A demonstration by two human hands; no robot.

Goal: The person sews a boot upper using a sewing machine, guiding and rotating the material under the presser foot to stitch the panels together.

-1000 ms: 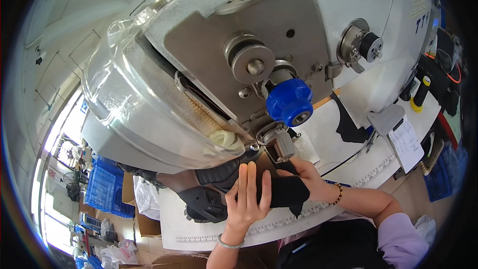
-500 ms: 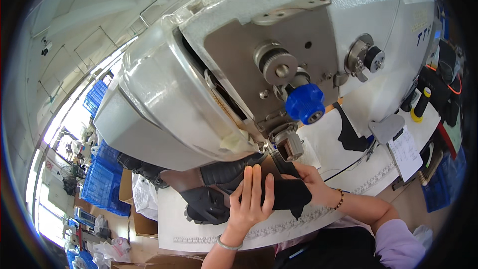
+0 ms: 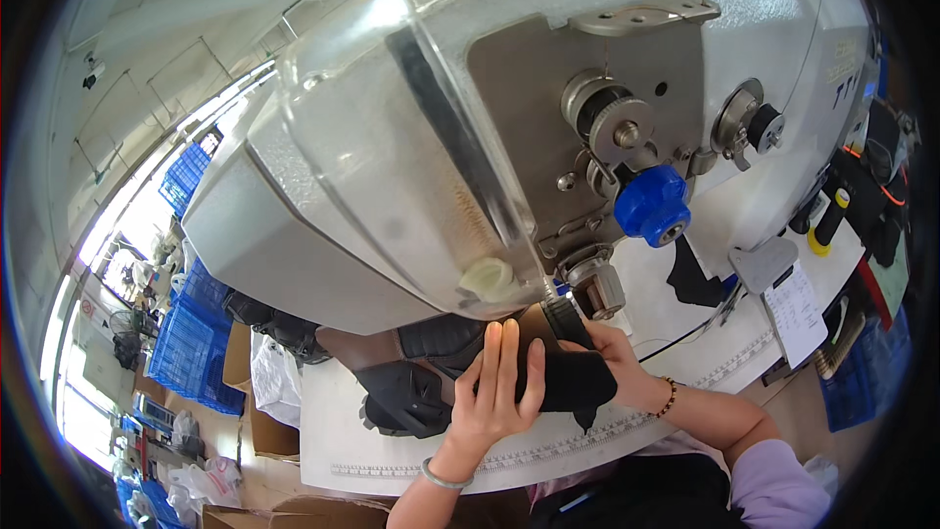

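Observation:
A large white sewing machine (image 3: 392, 167) fills the upper view, its working end low over the work. Beneath it lies a black and brown sheet-like piece (image 3: 558, 382), its dark flap hanging toward me. My left hand (image 3: 494, 397) rests on this piece with its fingers stretched out flat, pointing up toward the machine. Closed around the flap's right edge, my right hand (image 3: 627, 367) has its fingers partly hidden behind the material. Black ribbed shoe-like pieces (image 3: 406, 397) lie left of my left hand. The machine hides the stitching point in part.
The white table (image 3: 392, 456) has a ruler strip along its front edge. A black offcut (image 3: 695, 279), a note sheet (image 3: 795, 309) and a black-and-yellow thread spool (image 3: 830, 220) lie right. Blue crates (image 3: 196, 353) and a cardboard box (image 3: 272, 426) stand left. A blue knob (image 3: 653, 206) juts from the machine.
The view has shifted a little, so the machine head appears farther right. Both hands keep nearly the same pose on the dark piece.

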